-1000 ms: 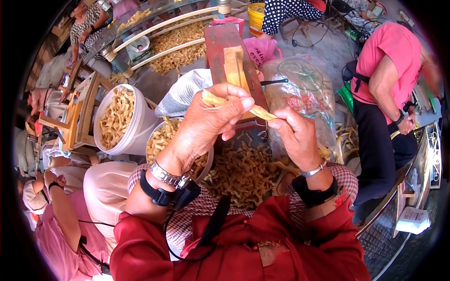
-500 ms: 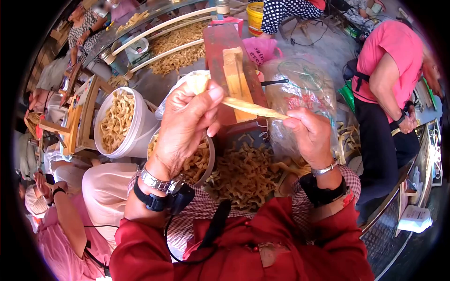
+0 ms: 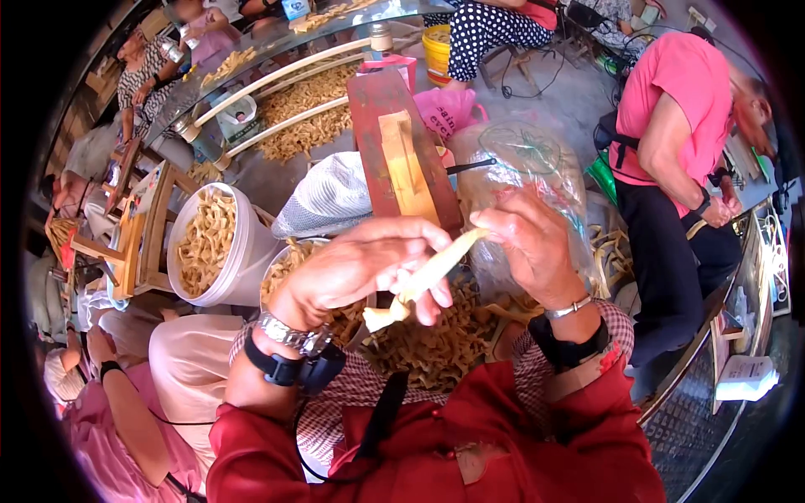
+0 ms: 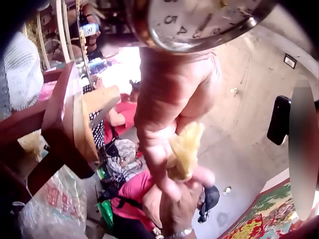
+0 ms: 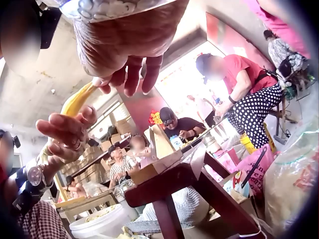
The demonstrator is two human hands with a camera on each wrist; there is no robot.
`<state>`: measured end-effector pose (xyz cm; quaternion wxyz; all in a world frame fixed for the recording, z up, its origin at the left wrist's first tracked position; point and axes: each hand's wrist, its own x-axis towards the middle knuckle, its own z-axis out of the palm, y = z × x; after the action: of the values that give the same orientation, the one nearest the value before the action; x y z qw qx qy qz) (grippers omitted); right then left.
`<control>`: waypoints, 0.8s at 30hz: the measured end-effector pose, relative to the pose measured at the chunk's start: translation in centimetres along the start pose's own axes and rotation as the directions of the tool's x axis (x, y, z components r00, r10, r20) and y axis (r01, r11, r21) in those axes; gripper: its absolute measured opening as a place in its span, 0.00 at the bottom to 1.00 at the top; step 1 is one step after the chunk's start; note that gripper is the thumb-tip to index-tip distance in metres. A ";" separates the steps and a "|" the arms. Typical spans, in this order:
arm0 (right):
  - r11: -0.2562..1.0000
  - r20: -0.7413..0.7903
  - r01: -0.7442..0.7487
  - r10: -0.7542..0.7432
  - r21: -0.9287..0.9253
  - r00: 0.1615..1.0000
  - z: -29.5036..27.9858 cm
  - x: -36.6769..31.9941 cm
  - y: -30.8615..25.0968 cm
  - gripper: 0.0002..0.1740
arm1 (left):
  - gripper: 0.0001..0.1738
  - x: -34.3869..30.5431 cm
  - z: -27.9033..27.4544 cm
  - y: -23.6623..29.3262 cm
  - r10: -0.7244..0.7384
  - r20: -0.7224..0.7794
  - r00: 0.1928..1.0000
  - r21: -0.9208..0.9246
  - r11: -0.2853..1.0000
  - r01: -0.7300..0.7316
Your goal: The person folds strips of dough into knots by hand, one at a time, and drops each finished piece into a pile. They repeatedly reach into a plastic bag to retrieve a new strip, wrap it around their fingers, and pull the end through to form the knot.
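My right hand [image 3: 532, 243] pinches the upper end of a pale yellow strip [image 3: 438, 270], which looks like tofu skin, between thumb and fingertips. The strip slants down to the left and ends in a knotted, flared tip. Loosely spread, the fingers of my left hand [image 3: 356, 264] lie against its middle. In the left wrist view, the strip [image 4: 185, 149] shows among the left fingers. The right wrist view has the strip [image 5: 79, 101] stretching from the right fingertips toward the left hand [image 5: 65, 132]. Below both hands lies a heap of similar knotted pieces [image 3: 436, 352].
Ahead stands a red wooden bench [image 3: 369, 126] with a yellowish wooden block [image 3: 402, 168] on it. White buckets of knotted pieces [image 3: 205, 243] are at left, beside a white woven sack [image 3: 327, 197]. A clear plastic bag [image 3: 537, 168] lies right. A person in pink [image 3: 688, 109] sits at right.
Half a second ago the strip was drawn out sideways between both hands. Now my left fingers have loosened from its bunched end, the knotted tip points down, and my right hand is slightly further left.
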<state>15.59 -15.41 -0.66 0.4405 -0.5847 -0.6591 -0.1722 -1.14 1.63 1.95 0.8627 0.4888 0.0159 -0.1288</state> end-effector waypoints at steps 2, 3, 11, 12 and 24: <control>0.999 -0.028 -0.041 0.042 0.035 0.999 0.5 -0.4 0.2 0.13 | 0.17 0.5 0.2 -0.4 -0.050 0.008 0.999 -0.012 0.999 0.050; 0.998 -0.056 -0.041 0.043 0.041 0.998 0.8 -0.5 0.2 0.14 | 0.18 0.6 0.6 -0.5 -0.049 0.032 0.998 -0.101 0.994 0.052; 0.295 0.345 -0.577 0.569 0.762 0.746 3.2 -2.1 -3.2 0.20 | 0.16 1.1 3.3 -1.1 0.331 -0.150 0.932 0.604 0.777 -0.178; 0.140 0.395 -0.563 0.578 0.814 0.715 3.4 -2.1 -3.9 0.21 | 0.16 1.1 3.3 -1.9 0.394 -0.168 0.904 0.638 0.742 -0.205; 0.051 0.264 -0.502 0.803 0.864 0.535 5.8 -4.5 -10.0 0.09 | 0.05 -0.2 4.7 -7.7 0.505 -0.456 0.733 0.252 0.863 -0.438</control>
<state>3.89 -16.45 -4.51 0.7886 -0.4665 -0.2229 0.3327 -3.58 -6.08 -1.99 0.7986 0.5467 0.1091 0.2267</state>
